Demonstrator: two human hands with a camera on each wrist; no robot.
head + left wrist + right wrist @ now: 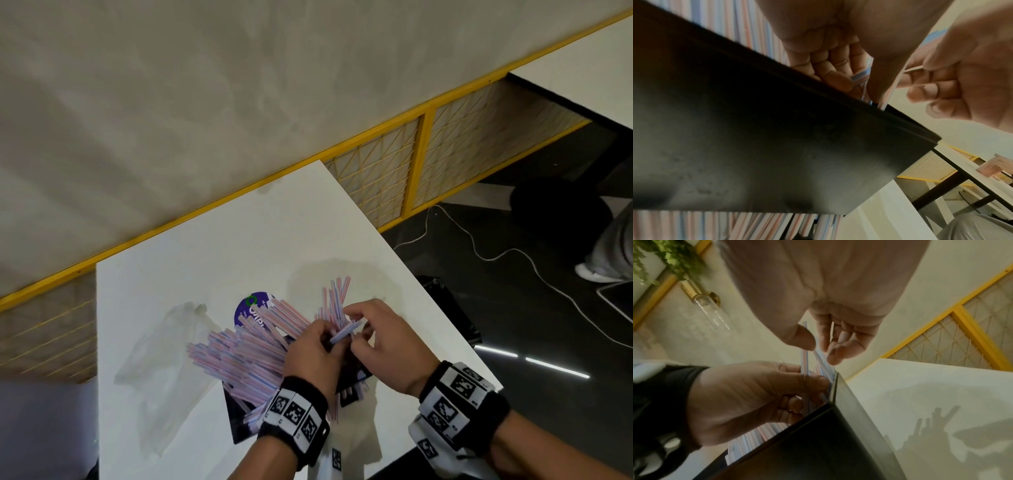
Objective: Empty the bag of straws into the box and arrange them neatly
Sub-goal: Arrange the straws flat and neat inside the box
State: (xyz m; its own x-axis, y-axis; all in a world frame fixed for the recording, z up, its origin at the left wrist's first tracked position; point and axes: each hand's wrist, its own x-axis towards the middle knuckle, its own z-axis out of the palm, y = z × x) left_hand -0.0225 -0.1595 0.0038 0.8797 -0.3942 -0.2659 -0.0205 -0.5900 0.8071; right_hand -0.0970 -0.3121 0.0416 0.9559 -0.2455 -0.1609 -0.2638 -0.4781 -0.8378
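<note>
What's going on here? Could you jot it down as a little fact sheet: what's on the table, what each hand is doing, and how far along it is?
Surface: white table
Box: black box, holding striped straws that fan out messily over its rim
Bag: clear plastic bag, lying flat to the left of the box
Left hand: gripping straws at the box
Right hand: pinching a few straws
Progress: bag looks emptied; straws not yet neat

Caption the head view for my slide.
Both hands sort striped straws in a black box; empty bag lies beside.
</note>
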